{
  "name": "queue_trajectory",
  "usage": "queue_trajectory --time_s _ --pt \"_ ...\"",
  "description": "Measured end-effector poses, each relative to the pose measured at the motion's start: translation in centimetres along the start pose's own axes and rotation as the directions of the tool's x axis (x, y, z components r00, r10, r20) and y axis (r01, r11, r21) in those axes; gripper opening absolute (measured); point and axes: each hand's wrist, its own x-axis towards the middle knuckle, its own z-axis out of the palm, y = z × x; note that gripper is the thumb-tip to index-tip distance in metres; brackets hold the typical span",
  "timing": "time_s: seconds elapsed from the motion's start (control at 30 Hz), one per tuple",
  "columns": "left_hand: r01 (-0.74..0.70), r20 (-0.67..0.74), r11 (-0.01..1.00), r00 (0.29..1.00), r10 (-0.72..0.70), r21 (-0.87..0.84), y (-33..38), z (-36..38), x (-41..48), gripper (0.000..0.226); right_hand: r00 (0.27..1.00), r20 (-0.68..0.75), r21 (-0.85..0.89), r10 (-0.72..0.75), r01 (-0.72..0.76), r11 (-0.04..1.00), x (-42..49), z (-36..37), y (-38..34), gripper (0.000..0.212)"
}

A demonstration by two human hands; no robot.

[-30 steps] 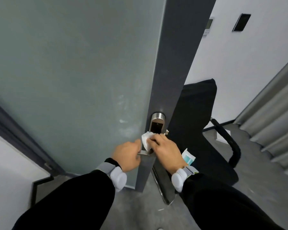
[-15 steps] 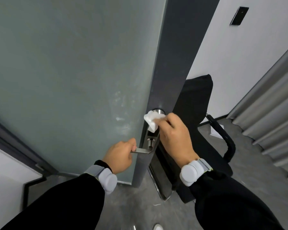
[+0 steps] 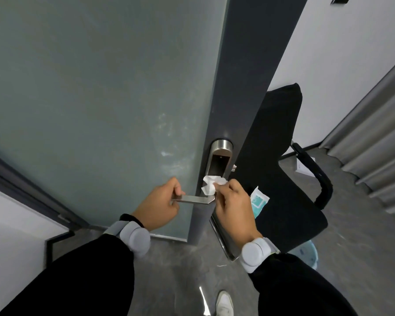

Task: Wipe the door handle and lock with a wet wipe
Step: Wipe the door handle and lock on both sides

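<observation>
A frosted glass door with a dark grey frame fills the left and centre. On the frame sits a steel lock plate with a dark panel. Below it a flat steel lever handle sticks out to the left. My left hand grips the free end of the handle. A crumpled white wet wipe is pinched in the fingertips of my right hand and pressed against the lower part of the lock plate, just above the handle's base.
A black chair stands right behind the door edge, with a teal and white wipe packet on its seat. A light blue bin sits under the chair. Grey curtains hang at right. My white shoe is on the concrete floor.
My right hand has brought the wipe down from the top of the lock plate to its lower part near the handle. My left hand keeps hold of the handle.
</observation>
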Motion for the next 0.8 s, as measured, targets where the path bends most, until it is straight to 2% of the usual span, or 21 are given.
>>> queue_trajectory --time_s 0.1,0.23,0.33,0.43,0.5,0.57,0.6,0.67,0.73,0.8 --pt "0.093 0.023 0.973 0.996 -0.09 -0.21 -0.8 -0.1 0.0 0.029 1.0 0.01 0.008 -0.021 0.021 1.0 -0.9 0.0 -0.4 0.025" --pt "0.283 0.046 0.84 0.954 -0.296 -0.462 -0.1 0.2 0.2 0.013 0.999 0.048 0.028 -0.007 0.005 1.0 -1.9 0.2 -1.6 0.03" --pt "0.364 0.046 0.738 0.909 -0.413 -0.568 0.4 0.2 0.4 0.028 0.997 0.075 0.004 -0.017 0.016 1.0 -2.4 0.5 -2.8 0.032" --pt "0.389 0.096 0.618 0.887 -0.452 -0.683 0.0 0.1 0.2 0.037 0.988 0.147 -0.024 -0.054 0.059 0.998 -3.0 2.0 -5.4 0.034" --pt "0.389 0.13 0.523 0.877 -0.463 -0.759 -0.2 0.2 0.1 0.039 0.978 0.196 -0.035 -0.078 0.087 0.996 -3.3 3.9 -7.6 0.044" --pt "0.374 0.155 0.442 0.876 -0.456 -0.815 -0.7 0.1 -0.1 0.042 0.969 0.229 -0.022 -0.089 0.096 0.995 -2.9 5.9 -9.4 0.055" --pt "0.373 0.165 0.419 0.876 -0.453 -0.828 -0.9 0.0 -0.2 0.043 0.965 0.249 -0.017 -0.086 0.093 0.996 -2.6 6.6 -10.3 0.053" --pt "0.38 0.172 0.403 0.869 -0.464 -0.833 -1.4 -0.2 -0.4 0.044 0.961 0.263 -0.033 -0.086 0.098 0.995 -1.9 7.2 -11.3 0.041" --pt "0.394 0.173 0.393 0.854 -0.49 -0.831 -1.7 -0.5 -0.7 0.041 0.959 0.267 -0.036 -0.089 0.103 0.994 -2.2 7.1 -11.3 0.038" --pt "0.414 0.181 0.42 0.852 -0.491 -0.807 -1.8 -0.5 -0.9 0.038 0.959 0.268 -0.046 -0.086 0.102 0.994 -3.0 6.1 -10.3 0.033"
